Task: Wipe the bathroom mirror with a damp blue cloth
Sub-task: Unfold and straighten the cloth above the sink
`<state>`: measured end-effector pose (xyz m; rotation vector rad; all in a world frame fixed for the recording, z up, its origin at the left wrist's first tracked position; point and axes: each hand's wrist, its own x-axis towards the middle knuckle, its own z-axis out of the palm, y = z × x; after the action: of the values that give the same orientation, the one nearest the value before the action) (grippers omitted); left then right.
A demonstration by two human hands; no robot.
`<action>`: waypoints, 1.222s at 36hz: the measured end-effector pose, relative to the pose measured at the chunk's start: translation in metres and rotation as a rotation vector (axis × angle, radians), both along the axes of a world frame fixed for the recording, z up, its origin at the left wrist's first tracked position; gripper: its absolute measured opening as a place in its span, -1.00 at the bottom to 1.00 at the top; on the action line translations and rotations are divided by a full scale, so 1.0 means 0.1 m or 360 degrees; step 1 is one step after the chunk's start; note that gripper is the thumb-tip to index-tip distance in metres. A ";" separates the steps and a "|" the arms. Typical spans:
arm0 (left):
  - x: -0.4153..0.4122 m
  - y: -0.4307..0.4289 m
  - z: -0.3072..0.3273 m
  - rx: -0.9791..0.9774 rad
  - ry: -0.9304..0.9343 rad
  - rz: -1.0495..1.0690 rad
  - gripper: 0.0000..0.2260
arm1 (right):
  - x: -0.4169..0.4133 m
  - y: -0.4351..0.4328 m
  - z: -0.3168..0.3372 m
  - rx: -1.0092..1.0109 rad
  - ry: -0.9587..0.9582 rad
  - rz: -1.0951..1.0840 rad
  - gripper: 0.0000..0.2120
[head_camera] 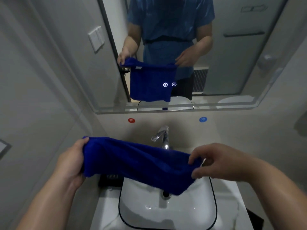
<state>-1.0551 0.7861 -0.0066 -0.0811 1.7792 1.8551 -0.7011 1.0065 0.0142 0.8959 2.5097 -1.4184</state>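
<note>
Count: one blue cloth [137, 163], two hands, one mirror [232, 63], one sink [166, 213], one faucet [162, 135], two round wall stickers, two lit icons on the glass.

The blue cloth is held in the air, stretched between both hands above the sink, clear of the basin and well below the mirror's lower edge. The left hand [71, 161] grips the cloth's left end, fingers curled around the bunched fabric. The right hand [214, 161] pinches the right end between thumb and fingertips. The cloth sags in the middle, and its lower fold hangs over the drain area. It partly hides the faucet base.

The mirror is mounted on the wall above the faucet and reflects the person, both hands and the hanging cloth. The lit icons [165, 84] sit side by side low on the glass. A red sticker [131, 120] and a blue sticker [203, 119] are fixed on the wall below the mirror, left and right of the faucet. A dark object [108, 180] rests on the tabletop [106, 205], just left of the sink.
</note>
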 end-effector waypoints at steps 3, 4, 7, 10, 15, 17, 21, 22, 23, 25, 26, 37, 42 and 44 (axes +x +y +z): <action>-0.01 0.02 -0.01 -0.0020 0.0015 -0.0005 -0.66 | 0.03 0.03 -0.04 0.0112 0.0069 -0.0023 -0.95; 0.00 0.04 -0.01 -0.0029 0.0015 -0.0023 -0.66 | 0.04 0.04 -0.04 0.0158 0.0109 -0.0057 -0.97; 0.05 0.07 0.01 -0.0107 0.0075 -0.0059 -0.72 | 0.01 0.08 -0.08 0.0300 0.0354 -0.0190 -0.79; 0.10 0.08 0.06 -0.0179 0.0155 -0.0049 -0.66 | 0.01 0.16 -0.14 0.0095 0.0698 -0.0461 -0.77; 0.33 0.11 0.01 -0.0118 -0.0192 -0.0196 -0.67 | -0.02 0.21 -0.11 -0.0631 0.1000 -0.1315 -0.80; 0.46 0.14 0.00 -0.0090 -0.0438 -0.0313 -0.66 | -0.08 0.16 -0.11 -0.0817 0.0943 -0.1579 -0.87; 0.67 0.20 -0.07 -0.0094 -0.0502 -0.0495 -0.59 | -0.17 0.09 -0.06 -0.1030 0.0972 -0.1815 -0.87; 0.71 0.21 -0.07 -0.0105 -0.0442 -0.0512 -0.61 | -0.18 0.07 -0.03 -0.0926 0.1016 -0.1811 -0.91; 0.75 0.24 -0.07 -0.0109 -0.0375 -0.0516 -0.64 | -0.20 0.04 0.01 -0.0858 0.1052 -0.1774 -0.95; 0.88 0.30 -0.04 -0.0133 -0.0238 -0.0557 -0.69 | -0.31 -0.04 0.10 -0.0824 0.1018 -0.1607 -0.77; 0.95 0.33 -0.01 -0.0191 -0.0132 -0.0601 -0.74 | -0.33 -0.10 0.11 -0.0869 0.1014 -0.1556 -0.74; 1.52 0.44 0.13 -0.0041 0.0632 -0.1327 -0.67 | -0.72 -0.79 0.01 -0.0798 0.0847 -0.0687 -0.70; 1.42 0.42 0.13 0.0046 0.0656 -0.1334 -0.87 | -0.53 -0.55 0.03 -0.0418 0.1036 -0.0502 -0.44; 1.39 0.42 0.15 0.0026 0.0682 -0.1232 -0.84 | -0.50 -0.49 -0.03 0.0045 0.1044 -0.0590 -0.43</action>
<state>-0.9166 0.8279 0.0084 0.9393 1.6990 1.3606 -0.7511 0.9580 0.0107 1.0844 2.9194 -2.0817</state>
